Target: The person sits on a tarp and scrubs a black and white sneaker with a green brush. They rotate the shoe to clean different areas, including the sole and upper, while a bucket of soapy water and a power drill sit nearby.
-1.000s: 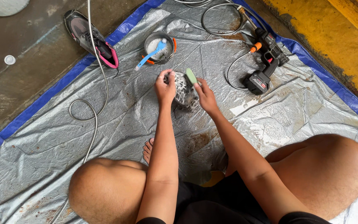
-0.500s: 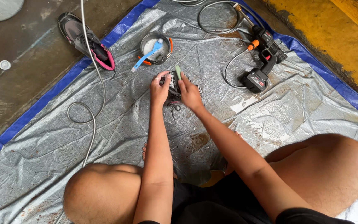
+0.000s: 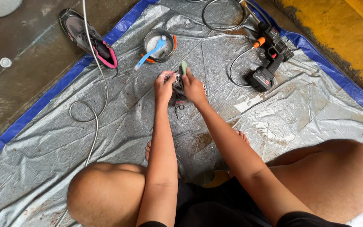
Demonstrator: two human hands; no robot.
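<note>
I sit on a grey tarp [image 3: 118,126] with both arms stretched forward. My left hand [image 3: 164,86] grips one side of a dark shoe [image 3: 177,94] lying on the tarp, its laces trailing toward me. My right hand [image 3: 193,87] holds a small green brush [image 3: 184,67] pressed against the shoe's top. Most of the shoe is hidden under my hands.
A metal bowl [image 3: 159,44] with white suds and a blue brush [image 3: 150,54] stands just beyond my hands. A second grey and pink shoe [image 3: 89,38] lies at the far left. A black spray tool [image 3: 267,59] with hose lies at the right. A grey hose [image 3: 93,105] loops on the left.
My hands and the shoe have stayed together while the view shifted slightly. The green brush has moved a little over the shoe.
</note>
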